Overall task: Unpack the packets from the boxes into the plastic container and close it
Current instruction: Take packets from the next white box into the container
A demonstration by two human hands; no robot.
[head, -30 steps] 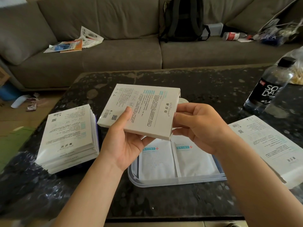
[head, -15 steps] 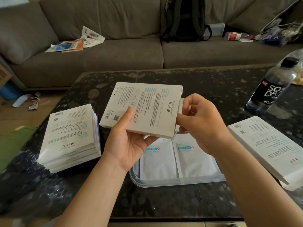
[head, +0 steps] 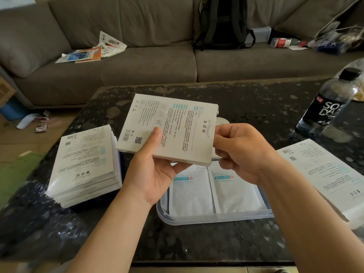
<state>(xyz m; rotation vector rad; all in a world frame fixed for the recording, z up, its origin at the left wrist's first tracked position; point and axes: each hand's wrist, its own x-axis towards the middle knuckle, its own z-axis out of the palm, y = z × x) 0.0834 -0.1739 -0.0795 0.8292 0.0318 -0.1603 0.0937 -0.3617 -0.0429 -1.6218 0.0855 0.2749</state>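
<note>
Above the container (head: 216,219), a flat white box (head: 173,123) is held nearly level, printed back up, its long axis running left to right and its opened end with a loose flap pointing right. On the desk (head: 197,245) below, the clear container holds two white packets (head: 190,194) lying flat side by side. The left hand (head: 155,174) grips the box's near edge, thumb on top and fingers underneath. The right hand (head: 242,152) meets the opened end, fingers curled and pinching there. A stack of boxes (head: 84,166) sits to the left, and another box (head: 325,174) lies to the right.
</note>
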